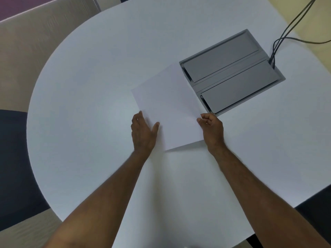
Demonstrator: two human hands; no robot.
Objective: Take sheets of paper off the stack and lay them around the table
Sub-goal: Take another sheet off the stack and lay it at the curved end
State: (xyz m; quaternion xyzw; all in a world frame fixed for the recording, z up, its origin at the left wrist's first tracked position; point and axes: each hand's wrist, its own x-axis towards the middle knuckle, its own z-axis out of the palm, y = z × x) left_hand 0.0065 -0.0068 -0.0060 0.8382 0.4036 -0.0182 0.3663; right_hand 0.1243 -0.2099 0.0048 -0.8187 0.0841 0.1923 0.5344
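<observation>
A white sheet of paper (pixel 168 108) lies tilted near the middle of the white table (pixel 86 108); its near corner is lifted a little and casts a shadow. My left hand (pixel 143 129) grips the sheet's left edge, thumb on top and fingers under it. My right hand (pixel 211 127) pinches the right edge between thumb and curled fingers. Whether it is one sheet or a thin stack cannot be told. The far corner of the sheet overlaps the grey cable box.
A grey recessed cable box (pixel 231 72) with two lids sits in the table to the right of the paper. Dark cables (pixel 286 31) run from it off the far right. A dark chair seat (pixel 12 158) is at the left edge.
</observation>
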